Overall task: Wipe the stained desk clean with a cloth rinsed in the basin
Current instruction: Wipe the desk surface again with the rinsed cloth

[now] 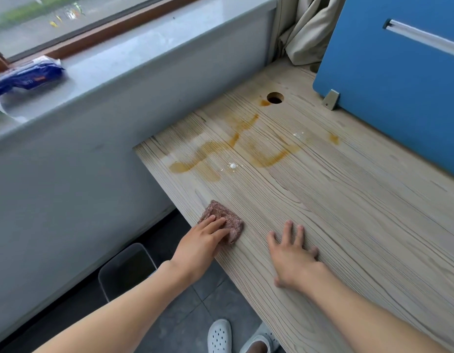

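Pressing down on a small folded pinkish-brown terry cloth [218,208], the left hand [200,243] lays its fingers nearly straight across the top, so the grip is spread flat on the cloth, not curled round it. The cloth sits at the near left edge of the pale wood-grain desk [348,225]. The right hand [292,253] rests just beside it, palm down and fingers fanned apart, holding nothing.

The amber streaks of spilled liquid [271,156] and a few white specks [232,165] lie well beyond the cloth, toward the round cable hole [275,98]. I'd say the wiping is only starting. The next move calls for pushing the cloth forward into the streaks with firm, even pressure. A grey translucent tub [126,266] stands on the floor below, probably the basin.
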`<state>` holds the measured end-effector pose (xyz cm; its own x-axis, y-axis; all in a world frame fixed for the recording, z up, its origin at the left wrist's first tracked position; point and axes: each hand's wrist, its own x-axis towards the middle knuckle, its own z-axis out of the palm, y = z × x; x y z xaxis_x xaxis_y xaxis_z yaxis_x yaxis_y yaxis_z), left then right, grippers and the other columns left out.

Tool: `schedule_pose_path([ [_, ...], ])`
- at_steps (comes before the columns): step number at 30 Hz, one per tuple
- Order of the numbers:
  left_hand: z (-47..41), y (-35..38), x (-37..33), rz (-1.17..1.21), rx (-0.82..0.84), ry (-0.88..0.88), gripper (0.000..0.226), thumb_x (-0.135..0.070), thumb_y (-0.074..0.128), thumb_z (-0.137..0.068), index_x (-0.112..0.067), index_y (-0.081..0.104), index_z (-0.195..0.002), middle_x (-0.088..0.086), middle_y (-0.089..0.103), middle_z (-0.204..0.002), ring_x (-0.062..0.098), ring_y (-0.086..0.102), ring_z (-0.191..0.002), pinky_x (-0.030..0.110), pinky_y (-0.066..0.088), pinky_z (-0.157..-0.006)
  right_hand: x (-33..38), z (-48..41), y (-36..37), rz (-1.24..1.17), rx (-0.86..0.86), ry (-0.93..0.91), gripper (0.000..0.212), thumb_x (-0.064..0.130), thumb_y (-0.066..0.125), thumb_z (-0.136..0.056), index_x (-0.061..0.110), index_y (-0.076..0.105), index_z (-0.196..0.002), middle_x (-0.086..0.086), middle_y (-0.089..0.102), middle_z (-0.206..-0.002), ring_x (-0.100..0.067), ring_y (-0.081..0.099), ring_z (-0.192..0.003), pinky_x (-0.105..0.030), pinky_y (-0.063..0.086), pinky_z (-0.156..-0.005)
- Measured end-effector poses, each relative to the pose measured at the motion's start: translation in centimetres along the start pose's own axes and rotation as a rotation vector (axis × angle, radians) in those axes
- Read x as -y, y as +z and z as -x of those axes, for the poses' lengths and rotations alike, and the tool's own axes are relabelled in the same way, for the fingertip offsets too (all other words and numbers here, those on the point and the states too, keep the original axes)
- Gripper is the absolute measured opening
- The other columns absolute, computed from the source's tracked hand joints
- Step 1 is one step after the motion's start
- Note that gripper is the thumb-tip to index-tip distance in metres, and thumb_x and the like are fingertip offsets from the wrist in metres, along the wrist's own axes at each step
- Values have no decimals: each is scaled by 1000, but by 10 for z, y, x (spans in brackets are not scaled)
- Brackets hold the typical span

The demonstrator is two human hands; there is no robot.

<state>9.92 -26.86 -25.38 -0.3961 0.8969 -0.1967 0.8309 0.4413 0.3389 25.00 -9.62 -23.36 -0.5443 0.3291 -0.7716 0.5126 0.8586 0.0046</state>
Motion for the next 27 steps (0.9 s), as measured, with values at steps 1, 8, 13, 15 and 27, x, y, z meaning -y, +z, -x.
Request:
schedule_pose_path([
  [1, -1, 0, -1, 14, -61, -2, 34, -13, 67, -92, -21, 66, -125, 1, 60, -139, 27, 50, -135, 40, 46, -107, 1, 1, -1, 4, 5, 2, 100, 22, 68, -91, 15, -8, -156, -33, -31, -154, -59, -21, -141, -77, 22, -106],
  [8, -23, -42, -24, 761, -295, -478, 18, -12, 49, -96, -22, 64, -94, -4, 69, -84, 12, 64, -74, 25, 50, -61, 7, 10, -26, -140, -234, -54, 72, 42, 58, -97, 20, 20, -153, -15, 7, -165, -35, 0, -153, -58, 15, -121],
  [13, -32, -62, 9, 1334, -135, -800, 31, -11, 41, -96, -8, 70, -107, 7, 68, -104, 19, 63, -94, 43, 55, -95, 39, 9, -48, -292, -723, -124, 45, 27, 51, -99, 19, 39, -142, -2, 41, -142, -18, 42, -128, -34, 39, -106],
  [15, -29, -64, 31, 1174, -205, -928, 37, -14, 44, -94, -11, 60, -127, 7, 60, -123, 18, 58, -103, 39, 52, -96, 55, 5, -53, -264, -760, -205, 47, 22, 51, -98, 18, 41, -144, -4, 40, -147, -20, 40, -133, -37, 38, -111],
  [27, -90, -75, 65, 1388, 237, -1247, 54, -32, 32, -104, -1, 34, -148, 15, 44, -151, 31, 41, -139, 48, 26, -119, 120, -45, -56, 58, -397, -360, 69, 47, 18, -107, 10, -8, -158, -13, -18, -164, -25, -19, -152, -36, -13, -121],
])
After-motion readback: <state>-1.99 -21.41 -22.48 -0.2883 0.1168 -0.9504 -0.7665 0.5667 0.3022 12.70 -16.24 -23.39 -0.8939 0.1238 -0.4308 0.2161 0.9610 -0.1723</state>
